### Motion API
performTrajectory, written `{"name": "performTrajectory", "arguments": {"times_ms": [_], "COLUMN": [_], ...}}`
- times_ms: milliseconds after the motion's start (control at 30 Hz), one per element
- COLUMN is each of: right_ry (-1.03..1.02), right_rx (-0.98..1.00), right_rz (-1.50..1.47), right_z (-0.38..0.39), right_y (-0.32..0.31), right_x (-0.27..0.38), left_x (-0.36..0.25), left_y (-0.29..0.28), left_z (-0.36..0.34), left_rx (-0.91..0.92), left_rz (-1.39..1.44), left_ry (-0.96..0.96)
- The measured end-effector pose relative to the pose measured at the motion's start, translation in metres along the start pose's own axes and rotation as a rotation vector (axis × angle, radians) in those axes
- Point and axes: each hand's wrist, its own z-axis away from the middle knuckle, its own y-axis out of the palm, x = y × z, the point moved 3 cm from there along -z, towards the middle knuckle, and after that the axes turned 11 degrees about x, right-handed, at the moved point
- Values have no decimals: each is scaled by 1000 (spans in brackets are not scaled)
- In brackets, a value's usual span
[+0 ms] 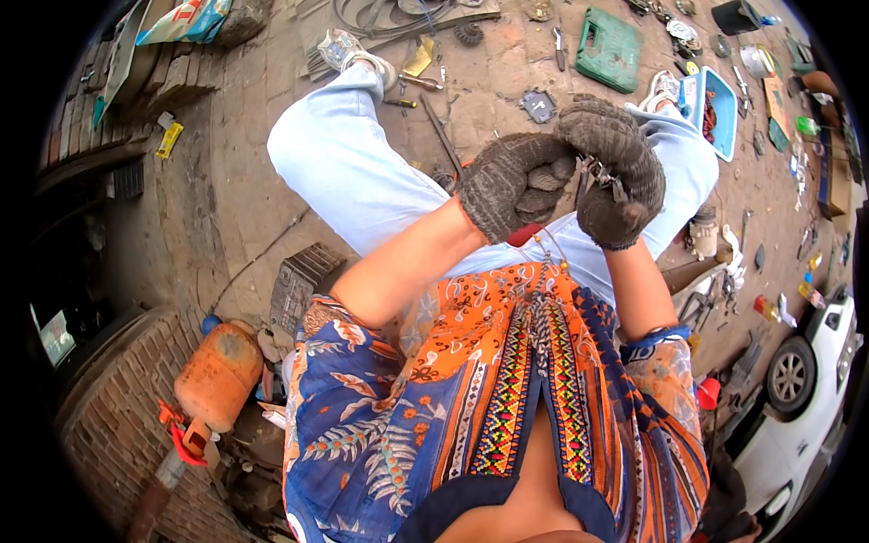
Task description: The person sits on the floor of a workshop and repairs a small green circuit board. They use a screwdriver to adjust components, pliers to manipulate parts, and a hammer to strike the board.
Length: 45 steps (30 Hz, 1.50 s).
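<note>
Centrally, a small, dark-silvery metal part is held by the curled right hand; the left hand closes indiscernibly, grip unclear. Red print marks a bag.

Ground: brown paving. Directly on it: grey flat piece, just beyond and left of the gloved fingers; green case, dark-handled tool, farther beyond; light-blue tray, right; dark bar, left; yellow packet, far left.
</note>
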Motion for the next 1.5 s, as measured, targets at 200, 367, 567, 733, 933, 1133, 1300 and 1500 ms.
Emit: {"name": "performTrajectory", "arguments": {"times_ms": [200,367,567,733,933,1133,1300,1500], "right_ry": [106,639,739,767,589,114,-312,-731], "right_rx": [-316,-457,-343,-120,-241,-172,303,535], "right_rz": [-571,-794,-938,-498,-627,-409,328,438], "right_z": [-25,-14,10,13,5,3,-11,-4], "right_y": [7,-1,4,5,7,5,-2,1], "right_x": [13,-20,-38,-24,-6,19,28,39], "left_x": [22,-26,-19,-16,7,25,34,40], "left_y": [-1,14,7,7,-20,-11,-2,4], "left_z": [-8,9,6,3,5,2,4,7], "left_rx": [507,-346,-52,195,134,335,71,10], "left_rz": [455,-1763,-2552,-2325,-1674,278,557,518], "left_ry": [50,613,594,385,623,-34,-74,-68]}}
